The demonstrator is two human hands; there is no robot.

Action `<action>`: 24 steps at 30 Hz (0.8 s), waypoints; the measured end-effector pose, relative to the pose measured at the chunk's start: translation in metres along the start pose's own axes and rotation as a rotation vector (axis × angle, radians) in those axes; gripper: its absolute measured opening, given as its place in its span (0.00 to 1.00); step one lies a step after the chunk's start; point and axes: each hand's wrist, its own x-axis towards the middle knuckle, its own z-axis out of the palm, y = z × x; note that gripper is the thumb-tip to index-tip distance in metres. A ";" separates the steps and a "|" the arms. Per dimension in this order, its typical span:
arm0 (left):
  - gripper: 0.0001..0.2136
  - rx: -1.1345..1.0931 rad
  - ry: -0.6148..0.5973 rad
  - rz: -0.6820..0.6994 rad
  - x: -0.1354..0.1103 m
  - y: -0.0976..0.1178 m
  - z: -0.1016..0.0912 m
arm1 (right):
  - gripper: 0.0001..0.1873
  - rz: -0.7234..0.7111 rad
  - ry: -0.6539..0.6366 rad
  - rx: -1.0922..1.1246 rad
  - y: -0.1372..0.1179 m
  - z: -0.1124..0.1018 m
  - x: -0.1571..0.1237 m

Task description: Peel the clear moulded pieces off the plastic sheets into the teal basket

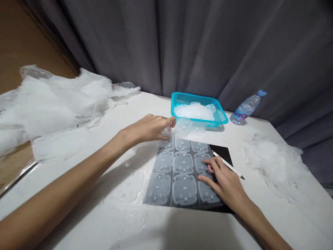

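My left hand [156,127] is over the far edge of a clear plastic sheet [184,163] marked with rows of rounded-square shapes. Its fingers are closed around a bit of thin translucent film [166,132], partly blurred. Just beyond the fingertips is a rounded clear film piece [183,126], in front of the basket. The sheet lies on a black mat [222,154]. My right hand [225,178] rests on the sheet's right side, thumb and index finger spread apart. A slim white pen-like stick [229,164] runs along its far side; whether the hand grips it is unclear.
A blue basket [199,121] holding translucent pieces stands at the back, beside a tilted-looking water bottle [246,109]. Crumpled film is heaped at the left [59,104], with a smaller film pile [277,165] at the right. A grey curtain [182,45] hangs behind the white table [135,222].
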 end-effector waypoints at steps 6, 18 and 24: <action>0.15 0.186 0.306 0.140 0.001 0.019 0.012 | 0.18 0.042 0.023 0.001 0.015 -0.008 -0.012; 0.19 -0.093 0.061 0.413 -0.082 0.101 0.060 | 0.13 0.050 0.378 -0.012 0.031 -0.023 -0.014; 0.05 0.089 0.237 0.542 -0.093 0.103 0.067 | 0.19 0.054 0.549 -0.031 0.020 -0.039 -0.024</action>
